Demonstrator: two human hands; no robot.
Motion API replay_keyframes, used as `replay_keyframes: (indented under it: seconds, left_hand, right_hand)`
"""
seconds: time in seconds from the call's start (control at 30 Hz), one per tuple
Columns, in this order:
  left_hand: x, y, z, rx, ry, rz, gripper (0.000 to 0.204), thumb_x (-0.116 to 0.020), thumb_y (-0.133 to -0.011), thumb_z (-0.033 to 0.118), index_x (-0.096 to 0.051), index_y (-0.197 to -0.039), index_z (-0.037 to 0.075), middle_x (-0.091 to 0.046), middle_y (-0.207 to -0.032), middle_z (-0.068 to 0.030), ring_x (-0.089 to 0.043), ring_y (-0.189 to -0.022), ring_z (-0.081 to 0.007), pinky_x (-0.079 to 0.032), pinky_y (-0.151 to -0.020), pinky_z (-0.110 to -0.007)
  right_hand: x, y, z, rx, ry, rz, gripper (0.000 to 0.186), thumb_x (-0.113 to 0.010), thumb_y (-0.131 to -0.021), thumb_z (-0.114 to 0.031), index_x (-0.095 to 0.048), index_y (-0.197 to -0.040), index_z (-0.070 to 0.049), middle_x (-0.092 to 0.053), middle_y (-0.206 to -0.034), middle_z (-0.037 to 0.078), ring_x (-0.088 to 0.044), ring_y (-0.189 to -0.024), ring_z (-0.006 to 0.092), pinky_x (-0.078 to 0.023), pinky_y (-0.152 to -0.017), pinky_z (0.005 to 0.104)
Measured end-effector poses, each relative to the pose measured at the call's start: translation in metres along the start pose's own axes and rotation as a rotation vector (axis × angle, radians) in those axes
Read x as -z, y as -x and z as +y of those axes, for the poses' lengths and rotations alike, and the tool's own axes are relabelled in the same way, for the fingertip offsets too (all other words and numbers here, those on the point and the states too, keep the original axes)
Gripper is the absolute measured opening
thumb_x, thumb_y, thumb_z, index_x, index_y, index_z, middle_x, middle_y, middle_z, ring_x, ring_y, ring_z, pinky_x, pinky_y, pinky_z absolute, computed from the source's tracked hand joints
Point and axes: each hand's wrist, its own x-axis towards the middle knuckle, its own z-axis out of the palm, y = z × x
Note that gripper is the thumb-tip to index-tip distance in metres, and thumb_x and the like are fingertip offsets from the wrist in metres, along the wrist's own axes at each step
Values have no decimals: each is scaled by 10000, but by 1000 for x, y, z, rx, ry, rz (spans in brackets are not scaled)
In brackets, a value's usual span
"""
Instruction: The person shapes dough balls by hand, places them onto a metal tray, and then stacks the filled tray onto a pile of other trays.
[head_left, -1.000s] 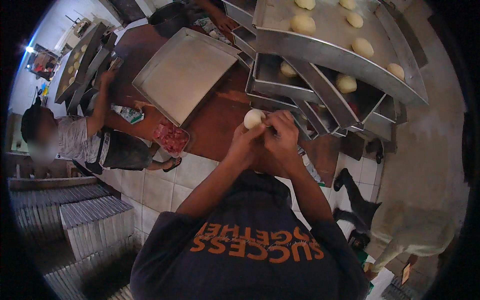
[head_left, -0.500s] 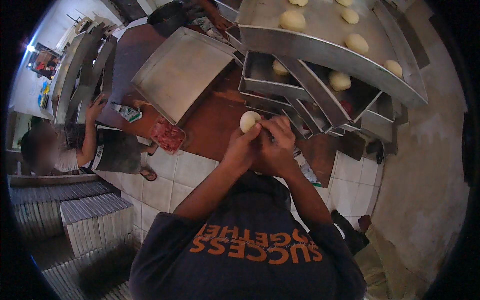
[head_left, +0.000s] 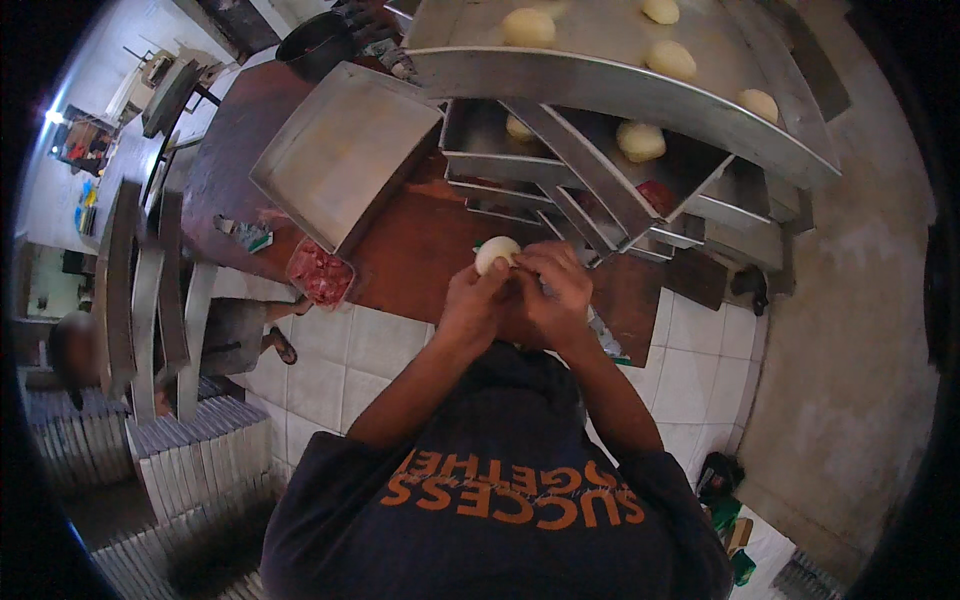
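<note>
A round, pale dough ball [head_left: 497, 252] is held up in front of my chest, above the near edge of the red-brown table [head_left: 400, 262]. My left hand [head_left: 470, 308] is closed round its lower side, thumb on the front. My right hand [head_left: 556, 298] is closed too, its fingertips pinching at the ball's right side. The palms and the ball's underside are hidden. Just beyond my hands stand stacked metal trays [head_left: 545, 172]; more dough balls [head_left: 640, 141] sit in them and on the large top tray [head_left: 620, 82].
An empty metal tray [head_left: 345, 150] lies on the table at the left. Near it are a clear tub of red filling [head_left: 320, 274] and a crumpled packet [head_left: 245, 234]. A black basin [head_left: 316, 45] stands at the back. Far left, a person [head_left: 235, 335] is partly hidden by trays [head_left: 150, 290].
The person at the left and the trays there have shifted nearer the lower left. The table and tray stack sit slightly further left in view. My hands still hold the dough ball.
</note>
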Motion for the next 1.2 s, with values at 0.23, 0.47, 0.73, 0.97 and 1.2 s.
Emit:
replay_keyframes:
  seconds: [0.23,0.47,0.73,0.97,1.2]
  left_hand:
    - [-32,13,-29,66,202,19,298,-603,-824,212,-497,-1029,23,-543,-930,-41,-539,-851,-140,-468,-730,-289]
    - [-48,23,-53,0,16,-1,292,-603,-819,180,-491,-1038,21,-543,-938,-42,-546,-821,-141,-470,-727,-289]
    - [-53,21,-77,79,19,-105,330,-621,-790,117,-486,-1076,23,-546,-1002,-59,-548,-901,-157,-471,-768,-301]
    - [-61,27,-73,135,-207,-175,348,-623,-785,110,-478,-1090,27,-542,-997,-48,-543,-888,-152,-468,-757,-301]
    - [-68,15,-72,173,-335,-339,358,-622,-773,68,-472,-1097,51,-542,-991,-47,-545,-865,-145,-467,-741,-275]
  right_hand:
    - [21,20,5,81,84,80,220,-641,-589,44,-601,-800,-7,-581,-892,131,-548,-820,287,-448,-718,354]
    - [56,25,-6,-204,-51,15,209,-641,-593,33,-579,-783,-29,-570,-886,110,-526,-835,272,-434,-722,347]
    - [88,42,-7,-257,73,11,269,-647,-591,-9,-549,-836,-57,-566,-841,81,-513,-809,297,-422,-741,390]
    - [101,64,0,-103,118,128,196,-653,-588,32,-549,-740,-35,-580,-766,84,-543,-711,268,-444,-643,348]
    - [120,72,-5,-162,113,126,205,-667,-611,-18,-562,-786,-39,-577,-811,101,-545,-760,276,-446,-685,357]
